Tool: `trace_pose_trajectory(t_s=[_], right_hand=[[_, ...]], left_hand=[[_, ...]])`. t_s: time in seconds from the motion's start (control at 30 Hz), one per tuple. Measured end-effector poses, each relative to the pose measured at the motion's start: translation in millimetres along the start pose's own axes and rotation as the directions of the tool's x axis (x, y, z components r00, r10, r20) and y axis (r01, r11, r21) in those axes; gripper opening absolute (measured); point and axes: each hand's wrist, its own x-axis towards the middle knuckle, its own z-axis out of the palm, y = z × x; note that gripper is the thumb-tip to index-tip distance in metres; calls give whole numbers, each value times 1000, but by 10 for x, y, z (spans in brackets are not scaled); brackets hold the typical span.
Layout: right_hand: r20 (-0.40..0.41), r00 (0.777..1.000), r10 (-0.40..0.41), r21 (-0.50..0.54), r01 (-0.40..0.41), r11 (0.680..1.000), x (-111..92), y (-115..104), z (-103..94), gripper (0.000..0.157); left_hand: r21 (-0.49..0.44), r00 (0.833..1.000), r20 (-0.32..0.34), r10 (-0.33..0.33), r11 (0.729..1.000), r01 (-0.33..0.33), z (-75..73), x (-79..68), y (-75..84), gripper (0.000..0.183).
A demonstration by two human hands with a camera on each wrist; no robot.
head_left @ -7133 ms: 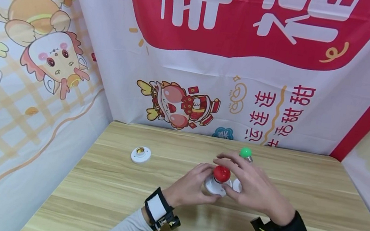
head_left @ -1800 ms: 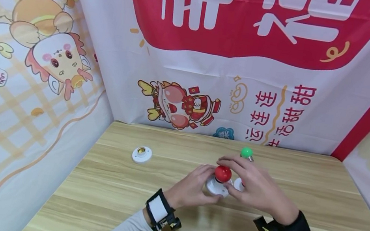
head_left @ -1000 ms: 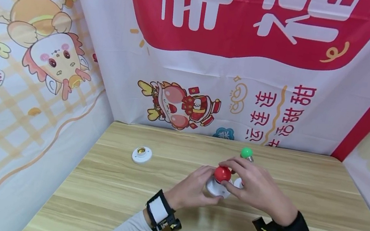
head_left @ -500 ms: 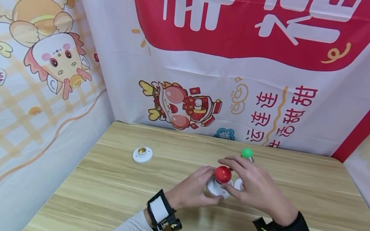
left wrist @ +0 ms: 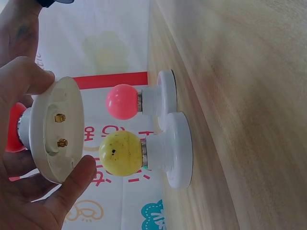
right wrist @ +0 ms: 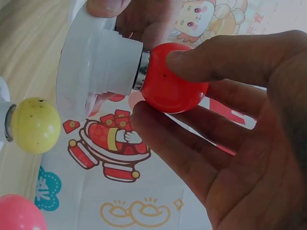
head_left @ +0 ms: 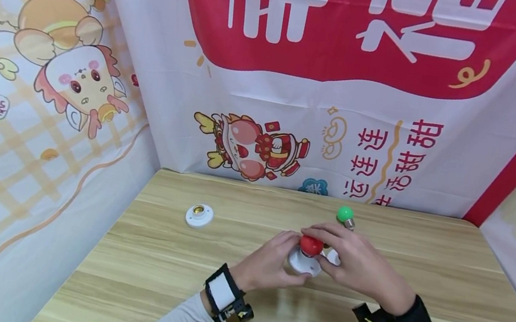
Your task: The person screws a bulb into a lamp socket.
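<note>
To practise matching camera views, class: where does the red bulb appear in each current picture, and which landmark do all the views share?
Head: red bulb, right of centre, below mid-height.
Left wrist: red bulb, far left, near mid-height, partly hidden.
Right wrist: red bulb, slightly right of and above centre, partly covered.
Shared landmark: teal flower-shaped print; bottom edge in left wrist, lower left in right wrist.

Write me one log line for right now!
left hand holds white socket; right hand holds red bulb; red bulb in socket; green bulb lies on table
</note>
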Motion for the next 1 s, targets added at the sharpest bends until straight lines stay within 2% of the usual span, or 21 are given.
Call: trace_pose_trajectory(t_s=[0.3,0.5,0.7,0.83,1.0], right_hand=[[11,1000,18,30,-19,999,3,6,-6,54],[-2,1000,12,27,-11,1000,9,16,-1,55],[28,998,-58,64,56,996,34,33,-9,64],[57,992,-112,120,104,987,55,38,-28,58],[45,989,-140,127,134,983,81,51,-27,51]], left_hand=[[-33,999,31,-29,999,30,0,-2,15,86],[-59,1000,16,-11,998,12,-26,-6,-4,89],[-92,1000,18,16,996,-15,-39,-18,-36,90],[-114,998,15,60,992,-58,-47,-8,-41,94],[-94,995,-5,96,991,-96,-72,-1,-43,92]])
